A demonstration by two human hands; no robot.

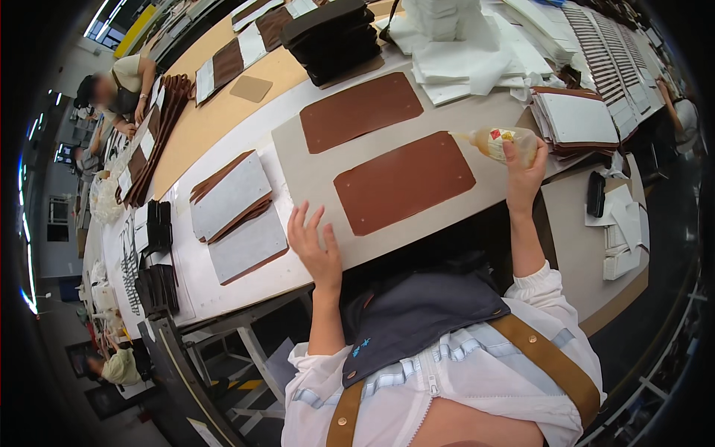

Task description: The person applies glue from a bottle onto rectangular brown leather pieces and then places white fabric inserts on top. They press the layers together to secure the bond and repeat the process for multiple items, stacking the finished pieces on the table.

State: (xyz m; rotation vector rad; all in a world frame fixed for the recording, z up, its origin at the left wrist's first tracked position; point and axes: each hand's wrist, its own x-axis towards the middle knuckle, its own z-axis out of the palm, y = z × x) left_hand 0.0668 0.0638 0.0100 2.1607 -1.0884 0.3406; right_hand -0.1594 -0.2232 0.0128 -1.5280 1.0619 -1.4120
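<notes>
The near brown panel [404, 182] lies on the grey board [313, 175], its long axis running left to right, rising slightly toward the right; the right hand [523, 170], just off the panel's right end, grips a glue bottle [500, 141] whose nozzle points left at that end; the left hand [316, 246], fingers spread wide, rests flat on the board off the panel's lower left corner; the right hand is nearer.

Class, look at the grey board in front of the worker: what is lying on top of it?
On the grey board lie two brown leather panels, flat and apart. The left hand rests on its near edge. The right hand holds a squeeze bottle. Whatever lies under the panels is covered.
</notes>
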